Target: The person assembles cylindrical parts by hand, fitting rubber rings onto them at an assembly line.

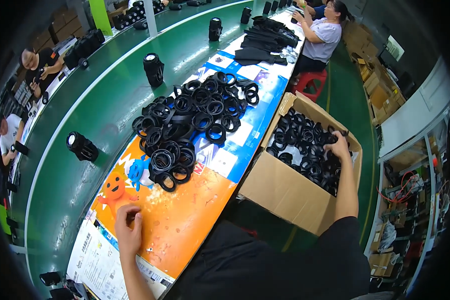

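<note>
My right hand [338, 145] reaches into an open cardboard box [290, 192] on my right, its fingers closed around black plastic rings at the box's far right side. Many more black rings [302, 142] fill the box. Over the orange part of the table covering, my left hand [129, 232] hangs with fingers curled in toward the thumb; nothing shows in it. Beyond that hand, a large loose heap of black rings [195, 115] lies on the table [205, 200], some flat, some tilted on each other.
Left of the table a green conveyor belt [110, 107] carries black cylindrical devices [153, 70]. Dark flat pieces [267, 40] lie piled farther up the table. A person [325, 35] sits at the far end on a red stool [312, 82]. Others work across the belt. Shelving [410, 200] stands at right.
</note>
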